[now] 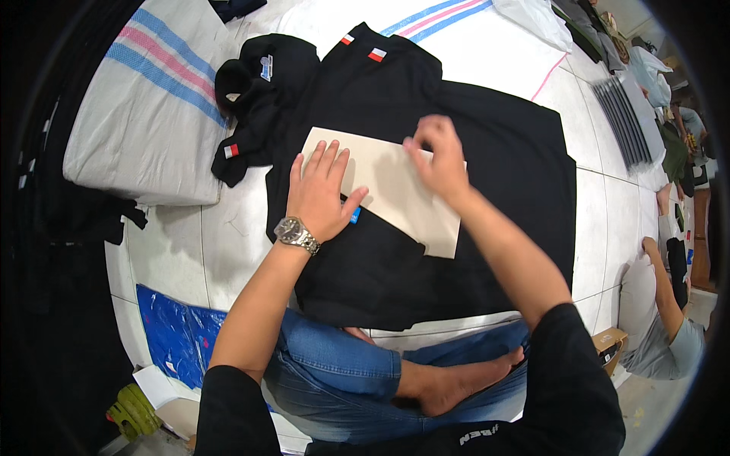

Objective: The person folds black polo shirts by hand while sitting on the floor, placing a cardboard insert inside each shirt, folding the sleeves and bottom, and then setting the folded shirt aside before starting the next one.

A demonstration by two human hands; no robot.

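Note:
A black garment (502, 137) with red-and-white flag patches lies spread over the tiled floor in front of me. On top of it rests a beige rectangular board (393, 171), set at a slant, with its lower left edge bordering a black fabric part that bears a blue label (355, 215). My left hand (322, 196), wearing a metal watch (296, 235) at the wrist, lies flat on the board's left part with fingers spread. My right hand (439, 157) is over the board's right end, slightly blurred, fingers curled; whether it grips anything is hard to tell.
A striped woven sack (148, 108) stands at left beside folded black garments (268, 85). Another striped sack (479, 57) lies behind. Blue plastic packaging (177, 336) is at lower left, grey stacked items (624, 125) at upper right. A person (664, 342) sits at far right.

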